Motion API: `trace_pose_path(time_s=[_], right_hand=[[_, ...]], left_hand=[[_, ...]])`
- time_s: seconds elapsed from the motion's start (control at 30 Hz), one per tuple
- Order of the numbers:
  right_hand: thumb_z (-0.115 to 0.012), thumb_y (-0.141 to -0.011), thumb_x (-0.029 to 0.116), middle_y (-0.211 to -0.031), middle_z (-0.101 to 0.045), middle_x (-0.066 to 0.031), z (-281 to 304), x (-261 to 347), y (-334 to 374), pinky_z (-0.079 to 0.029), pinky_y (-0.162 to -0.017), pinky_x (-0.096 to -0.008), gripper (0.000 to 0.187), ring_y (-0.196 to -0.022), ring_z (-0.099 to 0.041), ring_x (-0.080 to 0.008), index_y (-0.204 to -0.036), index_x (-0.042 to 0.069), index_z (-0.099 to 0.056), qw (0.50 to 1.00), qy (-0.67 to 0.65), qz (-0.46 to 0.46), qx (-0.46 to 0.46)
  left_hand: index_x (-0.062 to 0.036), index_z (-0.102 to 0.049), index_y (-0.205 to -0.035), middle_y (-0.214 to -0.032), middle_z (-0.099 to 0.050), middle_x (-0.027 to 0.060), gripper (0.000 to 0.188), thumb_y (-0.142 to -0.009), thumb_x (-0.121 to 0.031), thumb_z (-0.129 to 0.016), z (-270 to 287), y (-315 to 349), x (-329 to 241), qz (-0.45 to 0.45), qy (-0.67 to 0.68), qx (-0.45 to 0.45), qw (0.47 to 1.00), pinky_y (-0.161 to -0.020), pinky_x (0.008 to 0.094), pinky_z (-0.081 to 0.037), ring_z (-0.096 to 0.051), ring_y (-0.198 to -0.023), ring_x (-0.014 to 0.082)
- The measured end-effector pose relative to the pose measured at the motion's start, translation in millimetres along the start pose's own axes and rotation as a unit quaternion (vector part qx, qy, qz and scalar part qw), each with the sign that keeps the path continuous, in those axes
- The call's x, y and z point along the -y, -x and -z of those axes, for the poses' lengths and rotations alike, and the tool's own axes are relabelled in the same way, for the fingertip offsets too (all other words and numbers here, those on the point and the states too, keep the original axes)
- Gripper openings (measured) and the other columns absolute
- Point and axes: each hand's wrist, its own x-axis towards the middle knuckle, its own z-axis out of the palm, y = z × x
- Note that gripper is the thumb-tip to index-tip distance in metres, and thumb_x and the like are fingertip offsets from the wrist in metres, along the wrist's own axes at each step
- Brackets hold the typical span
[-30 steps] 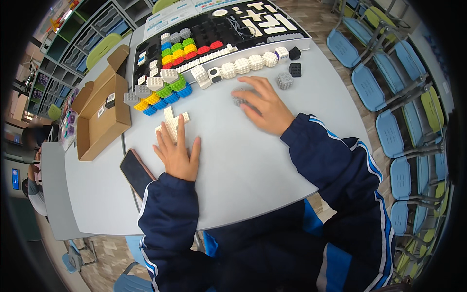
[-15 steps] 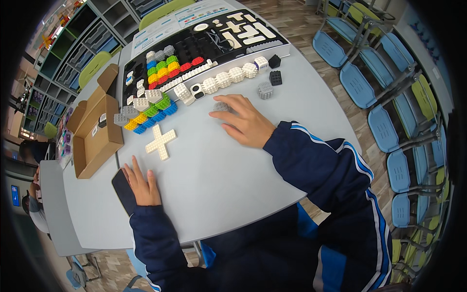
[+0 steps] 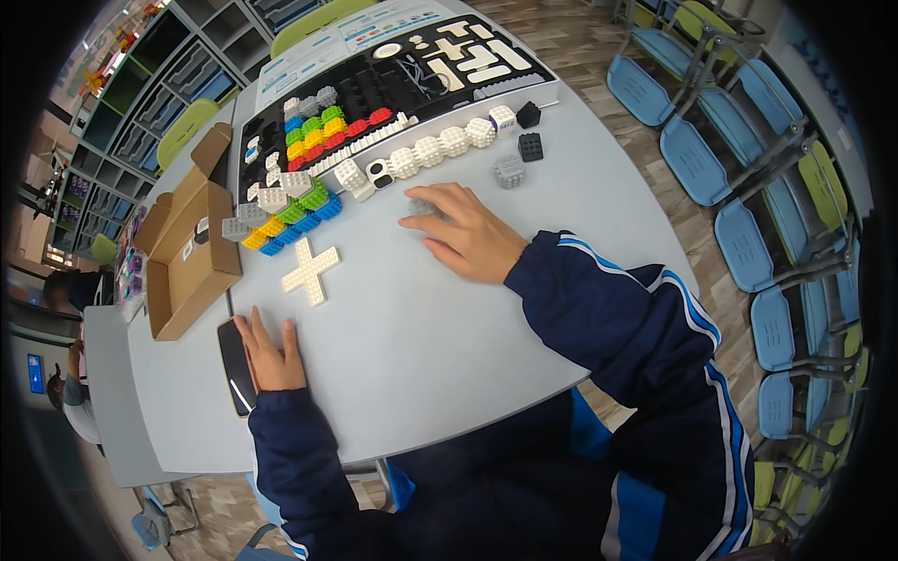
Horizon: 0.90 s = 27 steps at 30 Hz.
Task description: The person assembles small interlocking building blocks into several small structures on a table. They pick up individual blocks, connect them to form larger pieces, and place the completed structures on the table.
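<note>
My right hand [image 3: 472, 236] is over the table with its fingers loosely spread across a small grey studded block [image 3: 423, 208]. That block shows between the fingers, partly covered; its thumb side looks free. My left hand [image 3: 273, 353] rests flat, fingers extended, along the edge of a dark phone [image 3: 234, 365]. Between the hands, nearer the left, lies a cream plus-shaped studded plate [image 3: 310, 272]. Beyond the right hand runs a row of white studded blocks [image 3: 427, 151]. A grey cube block [image 3: 510, 171] and a black block [image 3: 530, 147] sit to its right.
Behind the blocks stands a black kit tray [image 3: 360, 89] with coloured bricks and white parts. Green, yellow and blue blocks [image 3: 297, 213] line its front left. An opened cardboard box [image 3: 192, 271] is at the left. Blue chairs [image 3: 692, 164] stand beyond the table's right edge.
The view has shifted slightly. My left hand's fingers have drawn a little back beside the phone. My right hand stays over the grey block, nearly unmoved.
</note>
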Motion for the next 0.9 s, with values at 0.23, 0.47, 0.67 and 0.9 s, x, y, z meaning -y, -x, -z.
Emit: trace_pose_path(time_s=[0.23, 0.47, 0.67, 0.9], right_hand=[[-0.068, -0.08, 0.005, -0.136, -0.048, -0.0129, 2.3, -4.9, 5.7, -0.04, -0.1, -0.0433, 0.04, -0.123, -0.043, -0.0319, -0.12, 0.009, -0.063, 0.999, 0.034, -0.023, 0.007], [-0.068, -0.081, 0.008, -0.137, -0.047, -0.0127, -1.7, -5.3, 2.5, -0.039, -0.1, -0.0437, 0.043, -0.125, -0.041, -0.0319, -0.123, 0.01, -0.061, 0.998, 0.031, -0.042, 0.018], [-0.066, -0.083, 0.007, -0.134, -0.05, -0.0115, -3.4, -7.7, 5.5, -0.04, -0.098, -0.0428, 0.039, -0.122, -0.044, -0.0305, -0.122, 0.01, -0.062, 0.998, 0.046, -0.044, 0.019], [-0.063, -0.083, 0.002, -0.121, -0.059, -0.0108, -10.8, -10.3, 0.3, -0.043, -0.095, -0.0396, 0.03, -0.113, -0.052, -0.0294, -0.112, 0.009, -0.067, 0.997, 0.046, -0.057, -0.023]], left_hand=[[0.0032, -0.041, -0.141, -0.142, -0.046, 0.0249, 0.059, -0.088, -0.004, -0.065, 4.9, -55.9, -115.7, -0.238, 0.129, -0.104, 0.957, -0.111, 0.0411, -0.033, -0.039, -0.136, 0.0377], [-0.0052, -0.05, -0.137, -0.134, -0.057, 0.0117, 0.059, -0.085, -0.021, -0.071, -31.2, -113.8, -160.6, -0.293, -0.037, -0.134, 0.946, -0.113, 0.051, -0.022, -0.044, -0.132, 0.0292], [-0.007, -0.058, -0.123, -0.121, -0.064, 0.0066, 0.05, -0.08, -0.025, -0.075, -59.2, -131.6, -165.1, -0.297, -0.11, -0.136, 0.939, -0.113, 0.0701, -0.006, -0.048, -0.13, 0.0236], [-0.0094, -0.061, -0.117, -0.113, -0.063, 0.0078, 0.041, -0.078, -0.009, -0.073, -25.4, -125.4, -152.8, -0.292, -0.03, -0.13, 0.947, -0.115, 0.0653, -0.01, -0.051, -0.124, 0.0266]])
